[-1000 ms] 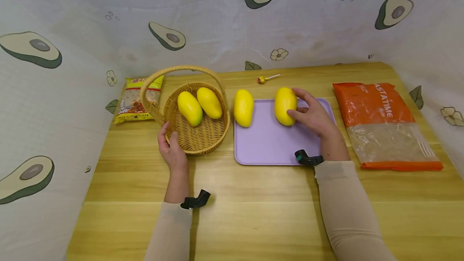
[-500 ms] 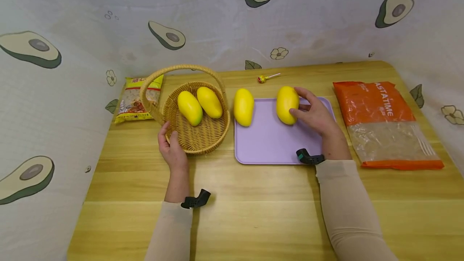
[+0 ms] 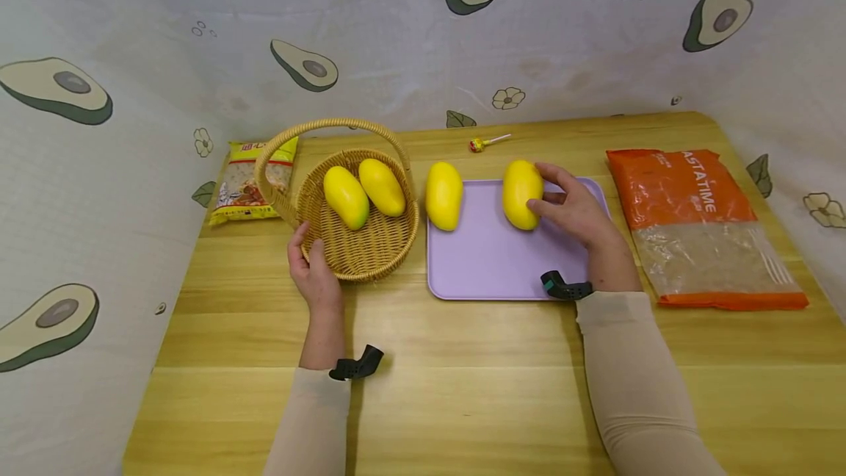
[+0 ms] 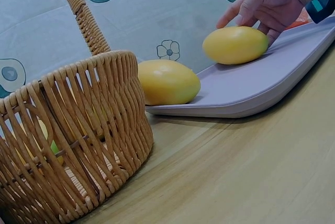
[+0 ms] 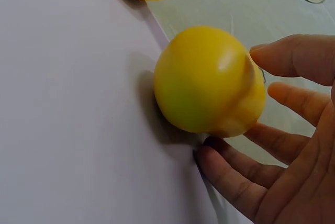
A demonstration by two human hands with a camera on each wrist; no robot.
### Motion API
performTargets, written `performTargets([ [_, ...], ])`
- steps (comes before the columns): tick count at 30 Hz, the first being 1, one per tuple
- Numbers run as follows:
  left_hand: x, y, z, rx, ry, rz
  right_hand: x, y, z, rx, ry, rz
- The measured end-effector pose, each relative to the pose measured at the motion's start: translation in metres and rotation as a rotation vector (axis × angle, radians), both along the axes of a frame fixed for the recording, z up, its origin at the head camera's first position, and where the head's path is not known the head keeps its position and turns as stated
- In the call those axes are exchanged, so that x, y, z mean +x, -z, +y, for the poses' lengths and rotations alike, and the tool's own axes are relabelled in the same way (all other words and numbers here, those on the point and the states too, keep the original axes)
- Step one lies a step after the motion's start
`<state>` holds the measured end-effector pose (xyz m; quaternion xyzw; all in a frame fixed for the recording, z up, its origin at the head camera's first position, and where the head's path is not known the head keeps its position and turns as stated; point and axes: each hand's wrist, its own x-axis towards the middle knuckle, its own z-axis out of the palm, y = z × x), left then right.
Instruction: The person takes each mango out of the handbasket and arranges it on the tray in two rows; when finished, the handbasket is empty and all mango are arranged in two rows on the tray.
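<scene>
My left hand (image 3: 316,281) holds the near left side of a wicker basket (image 3: 386,267), its thumb at the rim. Inside the basket lie two mangoes, one yellow with a green end (image 3: 346,198) and one all yellow (image 3: 382,188). My right hand (image 3: 575,208) grips a yellow mango (image 3: 521,195) from its right side, with the thumb on the near side. That mango is over the back of a lilac tray (image 3: 489,263); its greenish end shows in the right wrist view. Another mango (image 3: 444,197) rests across the tray's left edge, close to the basket.
Behind the basket's left side lies a yellow food packet (image 3: 244,189). An orange and clear plastic bag (image 3: 700,233) is flat to the right of the tray. A wrapped lollipop (image 3: 479,145) lies behind the tray. The basket's tall handle (image 3: 337,123) arches over its opening.
The right hand and its mango shifted slightly right, and the mango then came back a little. The left hand, basket and other mangoes stay in place.
</scene>
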<state>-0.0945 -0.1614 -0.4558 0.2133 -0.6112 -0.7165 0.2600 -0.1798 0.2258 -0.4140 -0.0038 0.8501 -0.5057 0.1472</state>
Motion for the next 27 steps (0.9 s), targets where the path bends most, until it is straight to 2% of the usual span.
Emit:
performTargets([
  [27,-0.0008,0.0007,-0.0006,0.003,0.001,-0.003,-0.0023,0.0011,0.0046,0.045,0.005,-0.026],
])
